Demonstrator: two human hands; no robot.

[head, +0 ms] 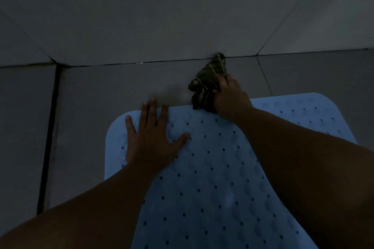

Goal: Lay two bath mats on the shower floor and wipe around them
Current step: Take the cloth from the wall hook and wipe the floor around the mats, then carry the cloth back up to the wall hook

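A light blue bath mat (212,168) with small holes lies flat on the grey tiled floor (113,91). A second blue mat (307,111) shows behind my right forearm at the right. My left hand (153,137) rests flat with spread fingers on the near mat's far left corner. My right hand (230,93) grips a dark green patterned cloth (208,83) on the floor just beyond the mat's far edge. The cloth's tip reaches the joint between floor and wall.
A grey tiled wall (162,16) rises behind the floor. A dark grout line (50,127) runs down the floor at the left. The scene is dim.
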